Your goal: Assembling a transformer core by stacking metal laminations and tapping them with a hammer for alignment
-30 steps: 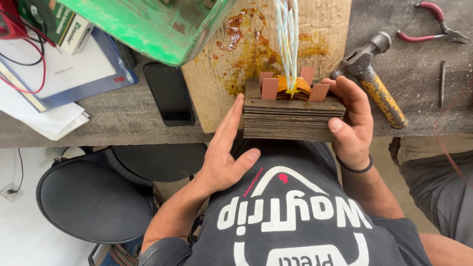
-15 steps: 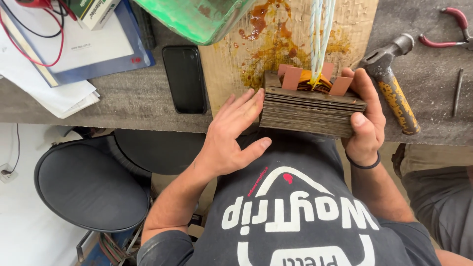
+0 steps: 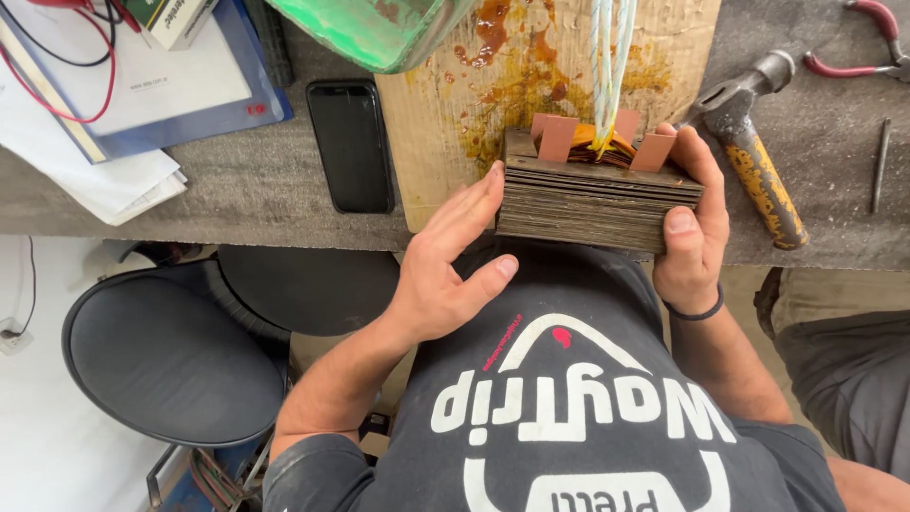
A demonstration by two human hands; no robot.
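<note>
A stack of thin metal plates (image 3: 597, 204), with a wound coil and pale wires rising from its top, sits at the near edge of the bench (image 3: 237, 190) on a stained cardboard sheet (image 3: 531, 66). The left hand (image 3: 445, 265) lies flat against the stack's left side, its grip spread, fingers straight. The right hand (image 3: 692, 237) wraps the opposite end, its grip clasping the stack, thumb on the front. Just right of that grip lies a hammer (image 3: 749, 142); a dark phone (image 3: 351, 142) lies left of the other.

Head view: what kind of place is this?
Likely a small electrical repair workbench: a laminated transformer core gripped at the bench edge, a worn hammer and red-handled pliers beside it, red and black leads over papers.
</note>
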